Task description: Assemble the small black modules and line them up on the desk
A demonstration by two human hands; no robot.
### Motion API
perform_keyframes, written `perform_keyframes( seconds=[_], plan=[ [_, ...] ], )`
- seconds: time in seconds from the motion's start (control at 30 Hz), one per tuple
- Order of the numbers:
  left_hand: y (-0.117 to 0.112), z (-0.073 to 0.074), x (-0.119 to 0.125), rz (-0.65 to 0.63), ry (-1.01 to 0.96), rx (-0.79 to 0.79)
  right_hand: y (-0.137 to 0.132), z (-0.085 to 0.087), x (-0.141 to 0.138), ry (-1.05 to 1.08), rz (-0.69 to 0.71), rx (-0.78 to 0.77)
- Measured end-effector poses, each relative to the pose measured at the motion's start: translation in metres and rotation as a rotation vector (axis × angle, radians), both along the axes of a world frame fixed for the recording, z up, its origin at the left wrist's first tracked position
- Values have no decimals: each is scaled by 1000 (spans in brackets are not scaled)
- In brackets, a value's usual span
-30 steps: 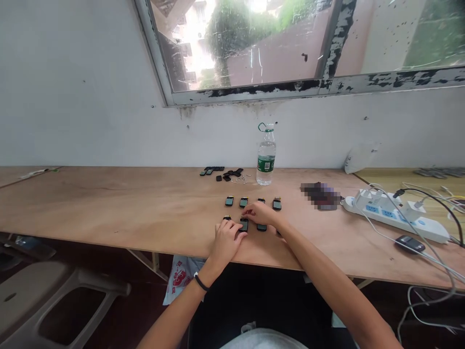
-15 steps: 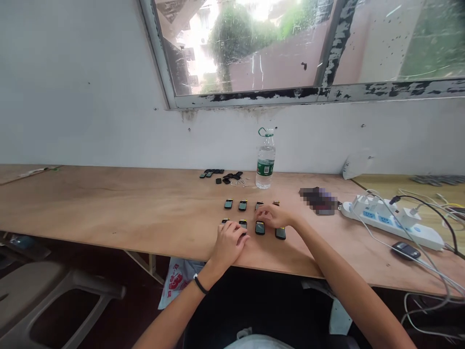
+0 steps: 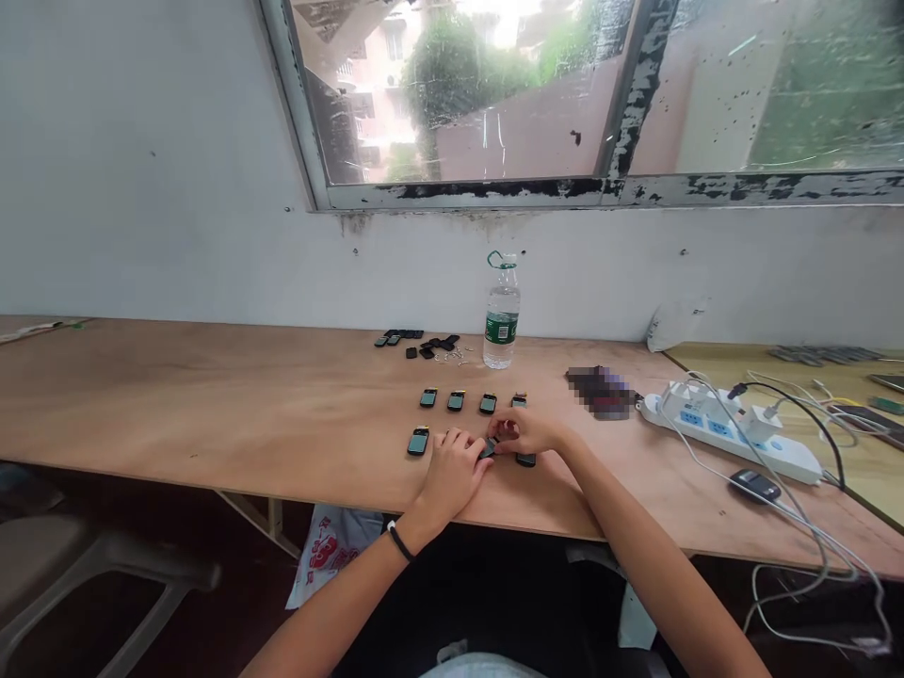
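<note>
The left hand [image 3: 456, 468] shifted right, uncovering the leftmost near device [image 3: 418, 441], and reached the third near device [image 3: 487, 449].

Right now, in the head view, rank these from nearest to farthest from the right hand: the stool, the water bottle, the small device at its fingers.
1. Small device, touching the right hand.
2. Water bottle, upright toward the back of the table.
3. Stool, far left.

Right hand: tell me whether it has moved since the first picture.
Yes, the right hand has moved rightward, judged against the water bottle.
</note>
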State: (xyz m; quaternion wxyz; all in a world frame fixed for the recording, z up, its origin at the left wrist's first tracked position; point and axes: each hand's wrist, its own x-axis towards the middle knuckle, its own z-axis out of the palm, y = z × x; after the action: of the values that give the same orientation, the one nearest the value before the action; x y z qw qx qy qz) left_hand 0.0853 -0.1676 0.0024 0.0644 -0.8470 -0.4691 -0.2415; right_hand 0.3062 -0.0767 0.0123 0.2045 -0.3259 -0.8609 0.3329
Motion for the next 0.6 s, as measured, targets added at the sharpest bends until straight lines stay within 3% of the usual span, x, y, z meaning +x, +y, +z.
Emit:
perform_keyframes(
  seconds=[0.4, 0.6],
  plan=[
    [0, 0, -1, -3, 15, 2, -2, 3, -5, -8, -52, -26],
    [-2, 2, -1, 14, 34, -2, -3, 5, -7, 64, 12, -27]
  ],
)
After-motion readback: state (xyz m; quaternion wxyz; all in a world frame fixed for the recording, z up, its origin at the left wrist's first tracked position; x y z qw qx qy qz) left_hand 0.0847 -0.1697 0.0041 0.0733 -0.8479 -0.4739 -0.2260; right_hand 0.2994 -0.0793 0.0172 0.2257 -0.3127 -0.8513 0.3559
